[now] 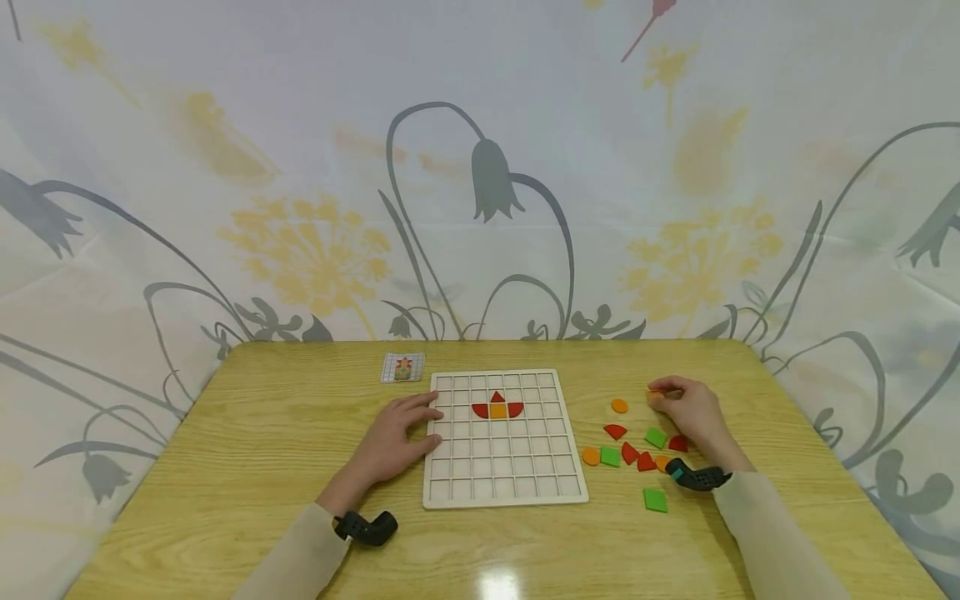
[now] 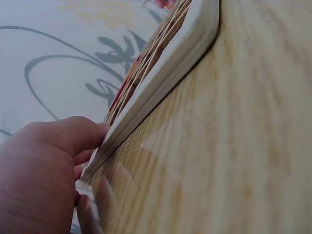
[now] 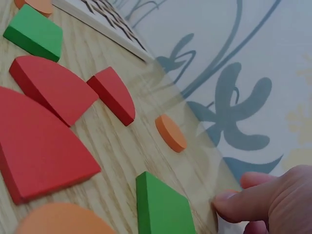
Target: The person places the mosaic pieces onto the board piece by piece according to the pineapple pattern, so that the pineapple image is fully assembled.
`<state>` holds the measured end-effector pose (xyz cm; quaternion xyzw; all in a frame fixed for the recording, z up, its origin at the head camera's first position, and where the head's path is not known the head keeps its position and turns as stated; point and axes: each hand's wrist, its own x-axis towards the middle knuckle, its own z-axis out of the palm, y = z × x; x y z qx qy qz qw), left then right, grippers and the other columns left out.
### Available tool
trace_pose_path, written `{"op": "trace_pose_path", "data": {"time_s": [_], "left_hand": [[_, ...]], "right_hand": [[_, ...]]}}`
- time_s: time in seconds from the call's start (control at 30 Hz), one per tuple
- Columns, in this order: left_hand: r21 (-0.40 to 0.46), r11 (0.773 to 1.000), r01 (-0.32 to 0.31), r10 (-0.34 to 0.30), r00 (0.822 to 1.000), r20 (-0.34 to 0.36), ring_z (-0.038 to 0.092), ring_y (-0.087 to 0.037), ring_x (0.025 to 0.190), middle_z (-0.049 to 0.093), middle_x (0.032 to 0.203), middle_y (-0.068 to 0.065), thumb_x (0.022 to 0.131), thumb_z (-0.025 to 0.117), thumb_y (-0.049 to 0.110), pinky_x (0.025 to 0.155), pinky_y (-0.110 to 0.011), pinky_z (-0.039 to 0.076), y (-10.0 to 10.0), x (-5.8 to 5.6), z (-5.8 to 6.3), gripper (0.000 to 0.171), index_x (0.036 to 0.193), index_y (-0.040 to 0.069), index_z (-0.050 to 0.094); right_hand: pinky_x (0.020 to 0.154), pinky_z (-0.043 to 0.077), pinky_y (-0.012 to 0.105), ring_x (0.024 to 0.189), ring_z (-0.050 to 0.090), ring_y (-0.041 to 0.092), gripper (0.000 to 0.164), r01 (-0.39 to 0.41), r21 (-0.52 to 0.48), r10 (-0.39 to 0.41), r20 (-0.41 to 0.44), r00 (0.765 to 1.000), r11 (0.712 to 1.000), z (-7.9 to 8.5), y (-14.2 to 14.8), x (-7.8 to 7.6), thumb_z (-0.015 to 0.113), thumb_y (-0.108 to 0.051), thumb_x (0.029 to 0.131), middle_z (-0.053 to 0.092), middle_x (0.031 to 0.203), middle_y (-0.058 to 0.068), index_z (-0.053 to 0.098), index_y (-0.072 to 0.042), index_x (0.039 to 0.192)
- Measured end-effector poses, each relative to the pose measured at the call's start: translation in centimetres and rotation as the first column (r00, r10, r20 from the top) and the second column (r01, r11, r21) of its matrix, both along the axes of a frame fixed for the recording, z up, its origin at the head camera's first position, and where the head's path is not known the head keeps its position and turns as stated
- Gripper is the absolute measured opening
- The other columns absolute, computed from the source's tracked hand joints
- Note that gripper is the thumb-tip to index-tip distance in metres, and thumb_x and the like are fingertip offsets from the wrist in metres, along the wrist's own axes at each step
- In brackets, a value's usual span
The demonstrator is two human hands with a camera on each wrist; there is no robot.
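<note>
My left hand (image 1: pixel 397 435) rests along the left edge of a white gridded board (image 1: pixel 506 497), its fingers loosely extended; in the left wrist view the thumb touches the board's rim (image 2: pixel 146 100). On the board lie an orange square (image 1: pixel 498 411), a red triangle (image 1: pixel 497 397) above it, and red quarter-circles on its left (image 1: pixel 480 410) and right (image 1: pixel 515 409). To the right of the board, my right hand (image 1: pixel 693 412) pinches a small orange piece (image 1: pixel 652 397) between thumb and fingers, close over the table. Fingers partly cover that piece, and the right wrist view hides it.
Loose pieces lie between board and right arm: orange discs (image 1: pixel 618 406), green squares (image 1: pixel 656 500) and several red quarter-circles (image 1: pixel 615 432). A small card (image 1: pixel 402 367) with a coloured pattern on a grid lies behind the board's left corner. A flower-printed curtain (image 1: pixel 480 250) stands behind the wooden table (image 1: pixel 262 433).
</note>
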<state>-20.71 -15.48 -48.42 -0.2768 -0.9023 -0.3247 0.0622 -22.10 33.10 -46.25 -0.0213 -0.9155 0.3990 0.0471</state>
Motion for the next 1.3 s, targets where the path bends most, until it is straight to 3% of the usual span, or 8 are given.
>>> {"op": "trace_pose_path", "data": {"time_s": [0.27,0.5,0.63,0.8,0.97,1.13,1.3], "left_hand": [[0.005,1.000,0.000,0.000,1.000,0.005,0.041,-0.033,0.138,0.049,0.149,-0.005,0.092,0.071,0.027,0.112,-0.057,0.031,0.0,0.0,0.0,0.033,0.122,0.012,0.070],[0.001,1.000,-0.002,0.002,1.000,0.008,0.041,-0.034,0.138,0.049,0.150,-0.005,0.092,0.071,0.027,0.112,-0.057,0.030,0.0,0.0,0.1,0.034,0.122,0.011,0.070],[0.005,1.000,-0.008,0.007,1.000,0.013,0.041,-0.034,0.138,0.049,0.149,-0.005,0.092,0.072,0.027,0.112,-0.057,0.030,0.0,0.0,0.1,0.034,0.122,0.011,0.070],[0.011,1.000,-0.007,0.007,1.000,0.012,0.041,-0.033,0.137,0.049,0.149,-0.005,0.092,0.072,0.027,0.111,-0.057,0.031,0.0,0.0,-0.1,0.034,0.121,0.011,0.070],[0.016,1.000,-0.003,0.003,1.000,0.003,0.041,-0.034,0.137,0.049,0.149,-0.005,0.092,0.072,0.027,0.111,-0.058,0.031,-0.1,0.0,-0.2,0.033,0.122,0.012,0.071],[0.015,1.000,-0.004,0.004,1.000,-0.003,0.043,-0.034,0.136,0.050,0.149,-0.005,0.092,0.072,0.027,0.110,-0.057,0.033,-0.1,0.0,-0.1,0.033,0.121,0.012,0.071],[0.017,1.000,0.000,0.000,1.000,-0.005,0.043,-0.035,0.136,0.050,0.149,-0.005,0.092,0.072,0.026,0.110,-0.057,0.033,0.0,0.1,-0.1,0.033,0.121,0.011,0.071]], "right_hand": [[0.067,0.048,0.025,0.085,0.057,0.023,0.022,-0.078,0.028,0.079,-0.056,0.995,0.997,0.4,-0.6,0.2,0.068,-0.010,0.094,0.064,0.100,0.013,0.070,0.002,0.113],[0.070,0.052,0.022,0.091,0.065,0.025,0.020,-0.097,-0.072,0.093,-0.052,0.994,0.993,1.0,-3.5,0.5,0.070,-0.014,0.094,0.066,0.111,0.018,0.074,0.001,0.106],[0.075,0.053,0.026,0.095,0.065,0.027,0.020,-0.163,-0.107,0.157,-0.055,0.986,0.981,1.0,-6.0,0.6,0.072,-0.017,0.094,0.067,0.110,0.015,0.074,-0.001,0.107],[0.077,0.054,0.032,0.095,0.065,0.025,0.020,-0.263,-0.131,0.257,-0.059,0.964,0.956,0.7,-9.7,0.8,0.074,-0.013,0.091,0.067,0.112,0.012,0.075,-0.004,0.108],[0.076,0.055,0.030,0.090,0.064,0.020,0.017,-0.348,-0.145,0.340,-0.077,0.937,0.926,0.4,-13.9,1.0,0.076,-0.006,0.086,0.067,0.107,0.007,0.077,-0.007,0.103],[0.077,0.056,0.027,0.088,0.063,0.015,0.014,-0.453,-0.149,0.436,-0.133,0.890,0.879,-0.1,-17.2,1.1,0.077,-0.006,0.086,0.068,0.101,0.001,0.077,-0.010,0.100],[0.071,0.053,0.026,0.082,0.060,0.012,0.012,-0.527,-0.130,0.504,-0.170,0.847,0.840,-1.0,-18.5,1.1,0.076,-0.007,0.088,0.066,0.097,-0.005,0.077,-0.015,0.096]]}}
